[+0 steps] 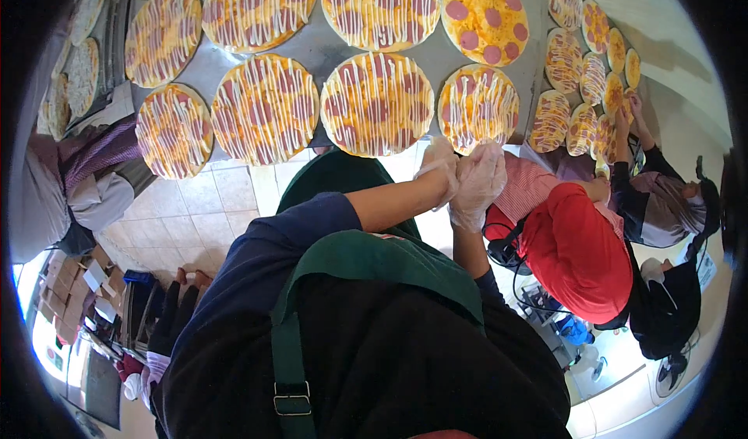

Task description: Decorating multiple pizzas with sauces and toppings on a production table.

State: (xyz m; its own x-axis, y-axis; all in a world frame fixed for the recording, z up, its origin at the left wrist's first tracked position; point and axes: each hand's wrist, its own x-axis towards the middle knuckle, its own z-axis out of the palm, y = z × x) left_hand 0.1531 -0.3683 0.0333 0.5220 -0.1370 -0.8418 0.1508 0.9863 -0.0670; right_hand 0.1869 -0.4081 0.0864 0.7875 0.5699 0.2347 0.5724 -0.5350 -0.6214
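Note:
Both hands wear clear plastic gloves and are close together at the table's near edge. My left hand (439, 169) reaches across from the left, its wrist bent. Beside it, my right hand (479, 181) is curled with the fingers bunched. Just beyond them lies a small round pizza (479, 105) with sausage slices, grated cheese and zigzag white sauce lines. Whether either hand grips something is hidden by the fingers and gloves. To the left lies a larger sauced pizza (377, 105). Behind the small one, another pizza (485, 19) has sausage slices without white lines.
More sauced pizzas (265, 110) cover the metal table (336, 59). At right, a person in a red head covering (575, 252) stands close by. Further right, another person's hands (628, 109) are at more pizzas (564, 59). A person (38, 205) stands at left. Tiled floor (204, 199) shows below.

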